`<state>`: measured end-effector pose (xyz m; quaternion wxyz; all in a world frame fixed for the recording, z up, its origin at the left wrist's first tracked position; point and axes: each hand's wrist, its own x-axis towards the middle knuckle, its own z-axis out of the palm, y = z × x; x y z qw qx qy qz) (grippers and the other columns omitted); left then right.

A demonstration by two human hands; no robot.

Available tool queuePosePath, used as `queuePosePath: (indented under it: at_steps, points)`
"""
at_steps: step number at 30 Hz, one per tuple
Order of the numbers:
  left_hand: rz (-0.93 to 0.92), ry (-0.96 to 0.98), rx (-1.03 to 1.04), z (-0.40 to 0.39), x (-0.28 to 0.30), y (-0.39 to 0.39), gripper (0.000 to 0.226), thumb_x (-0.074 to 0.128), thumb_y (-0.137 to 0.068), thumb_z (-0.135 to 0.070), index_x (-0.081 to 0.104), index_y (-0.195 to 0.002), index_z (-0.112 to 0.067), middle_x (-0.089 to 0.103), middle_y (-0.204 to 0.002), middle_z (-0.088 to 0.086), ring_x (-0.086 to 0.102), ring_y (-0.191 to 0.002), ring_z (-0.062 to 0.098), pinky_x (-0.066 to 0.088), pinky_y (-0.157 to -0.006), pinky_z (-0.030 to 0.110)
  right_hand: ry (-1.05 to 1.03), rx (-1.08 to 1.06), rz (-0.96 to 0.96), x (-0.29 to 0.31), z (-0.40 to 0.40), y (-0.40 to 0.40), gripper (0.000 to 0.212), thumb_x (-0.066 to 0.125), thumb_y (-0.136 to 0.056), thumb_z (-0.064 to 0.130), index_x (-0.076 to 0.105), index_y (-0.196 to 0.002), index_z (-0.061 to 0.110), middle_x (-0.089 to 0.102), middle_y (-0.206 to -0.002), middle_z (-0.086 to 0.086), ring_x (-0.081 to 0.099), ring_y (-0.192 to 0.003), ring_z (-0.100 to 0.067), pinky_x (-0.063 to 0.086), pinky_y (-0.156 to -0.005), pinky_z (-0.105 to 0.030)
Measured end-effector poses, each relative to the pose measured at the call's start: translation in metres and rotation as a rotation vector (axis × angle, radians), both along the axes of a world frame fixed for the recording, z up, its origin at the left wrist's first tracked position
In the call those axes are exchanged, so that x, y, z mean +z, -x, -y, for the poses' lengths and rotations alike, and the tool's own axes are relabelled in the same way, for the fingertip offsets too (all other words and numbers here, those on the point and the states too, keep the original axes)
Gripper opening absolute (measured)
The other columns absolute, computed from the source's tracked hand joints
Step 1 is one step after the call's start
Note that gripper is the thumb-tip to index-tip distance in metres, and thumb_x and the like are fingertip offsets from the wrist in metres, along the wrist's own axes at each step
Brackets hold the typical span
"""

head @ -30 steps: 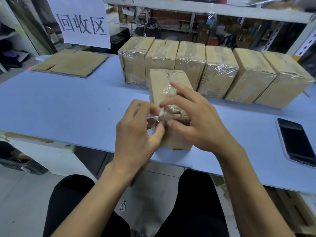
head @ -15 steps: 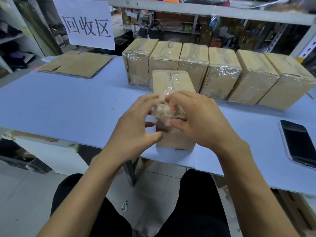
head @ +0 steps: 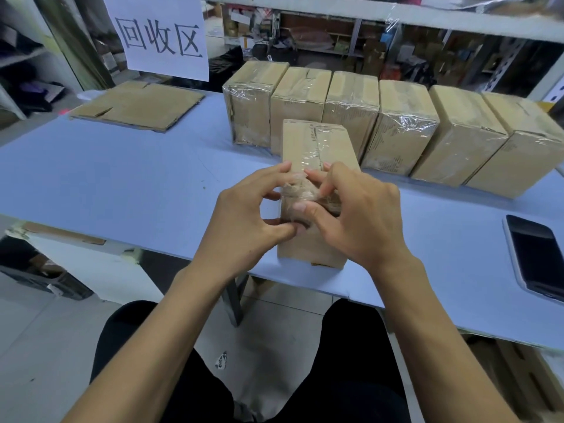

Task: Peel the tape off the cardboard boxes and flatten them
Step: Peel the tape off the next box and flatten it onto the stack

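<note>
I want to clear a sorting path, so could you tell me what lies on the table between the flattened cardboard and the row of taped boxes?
In the head view, only bare blue table separates the flattened cardboard from the row of taped boxes.

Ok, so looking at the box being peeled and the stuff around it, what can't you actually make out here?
- Head view, front box: its near top edge is hidden by both hands, so how far the tape has lifted is unclear.
- Left hand: whether its fingers pinch the tape, blocked by the right hand.
- Phone: cut off by the right frame edge.
- Printing on the row of boxes: too small and blurred by wrap.
</note>
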<state>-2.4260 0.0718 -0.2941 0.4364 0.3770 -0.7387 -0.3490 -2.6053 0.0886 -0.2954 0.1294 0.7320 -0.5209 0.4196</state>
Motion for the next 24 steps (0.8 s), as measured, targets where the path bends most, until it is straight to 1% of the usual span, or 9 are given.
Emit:
queuePosePath:
  at_steps: [2,4,7,11,14,16,18,21,24]
  points:
    - [-0.004,0.006,-0.002,0.0,-0.001,0.001,0.066,0.085,-0.068,-0.005,0.063,-0.116,-0.045,0.056,-0.136,-0.025,0.061,-0.103,-0.001,0.057,-0.07,0.015,0.013,-0.003,0.01,0.0,0.001,-0.001,0.035,0.066,-0.081,0.048,0.053,-0.08,0.016,0.076,-0.106,0.011,0.073,-0.098,-0.022,0.053,-0.06,-0.039]
    - [0.006,0.022,0.008,0.001,-0.002,0.001,0.061,0.085,-0.069,-0.008,0.065,-0.117,-0.042,0.056,-0.136,-0.025,0.062,-0.101,0.0,0.058,-0.07,0.016,0.018,-0.003,0.023,0.0,0.001,-0.002,0.034,0.065,-0.082,0.048,0.054,-0.078,0.016,0.077,-0.103,0.009,0.073,-0.097,-0.023,0.053,-0.059,-0.041]
    - [0.059,0.062,0.042,0.004,-0.003,-0.001,0.055,0.084,-0.073,-0.014,0.068,-0.12,-0.037,0.056,-0.136,-0.028,0.064,-0.099,-0.001,0.058,-0.075,0.02,-0.016,-0.011,0.059,0.0,0.002,-0.003,0.036,0.059,-0.084,0.051,0.052,-0.076,0.017,0.078,-0.092,0.002,0.073,-0.093,-0.027,0.053,-0.06,-0.043]
    - [0.058,0.081,0.044,0.006,-0.004,-0.001,0.054,0.083,-0.075,-0.013,0.069,-0.123,-0.032,0.058,-0.138,-0.022,0.064,-0.099,0.002,0.058,-0.07,0.017,-0.039,-0.032,0.105,0.0,0.003,-0.002,0.033,0.059,-0.083,0.049,0.053,-0.075,0.018,0.074,-0.08,0.001,0.073,-0.089,-0.029,0.051,-0.059,-0.043]
    - [0.055,0.079,0.061,0.005,-0.007,0.002,0.055,0.085,-0.071,-0.022,0.069,-0.122,-0.03,0.059,-0.137,-0.021,0.065,-0.1,0.007,0.061,-0.07,0.022,-0.049,-0.031,0.129,0.0,0.004,-0.002,0.031,0.061,-0.083,0.048,0.052,-0.074,0.02,0.072,-0.076,0.002,0.073,-0.088,-0.03,0.051,-0.06,-0.044]
    - [0.092,0.125,0.104,0.005,-0.009,0.006,0.055,0.086,-0.069,-0.022,0.068,-0.121,-0.027,0.06,-0.136,-0.018,0.065,-0.097,0.006,0.061,-0.072,0.026,-0.054,-0.033,0.154,0.0,0.004,-0.002,0.032,0.061,-0.083,0.048,0.051,-0.073,0.02,0.07,-0.072,0.003,0.074,-0.087,-0.031,0.052,-0.06,-0.045]
    - [0.096,0.141,0.119,0.006,-0.009,0.007,0.054,0.086,-0.07,-0.016,0.069,-0.12,-0.027,0.062,-0.135,-0.016,0.065,-0.094,0.004,0.06,-0.075,0.026,-0.052,-0.035,0.182,0.001,0.004,-0.003,0.034,0.063,-0.082,0.05,0.052,-0.072,0.019,0.072,-0.072,0.004,0.074,-0.087,-0.03,0.052,-0.061,-0.046]
    - [0.1,0.142,0.083,0.009,-0.008,0.002,0.053,0.082,-0.074,-0.008,0.07,-0.123,-0.026,0.062,-0.136,-0.012,0.065,-0.095,0.004,0.06,-0.077,0.022,-0.062,-0.018,0.221,0.002,0.003,-0.003,0.03,0.068,-0.079,0.048,0.053,-0.072,0.023,0.077,-0.083,0.007,0.074,-0.091,-0.026,0.054,-0.066,-0.045]
    - [0.157,0.184,0.051,0.01,-0.008,-0.001,0.051,0.076,-0.078,-0.01,0.068,-0.127,-0.023,0.062,-0.138,-0.009,0.065,-0.097,0.011,0.061,-0.078,0.03,-0.134,0.028,0.249,0.005,-0.001,0.0,0.026,0.071,-0.078,0.042,0.054,-0.075,0.023,0.074,-0.092,0.019,0.073,-0.099,-0.019,0.054,-0.073,-0.044]
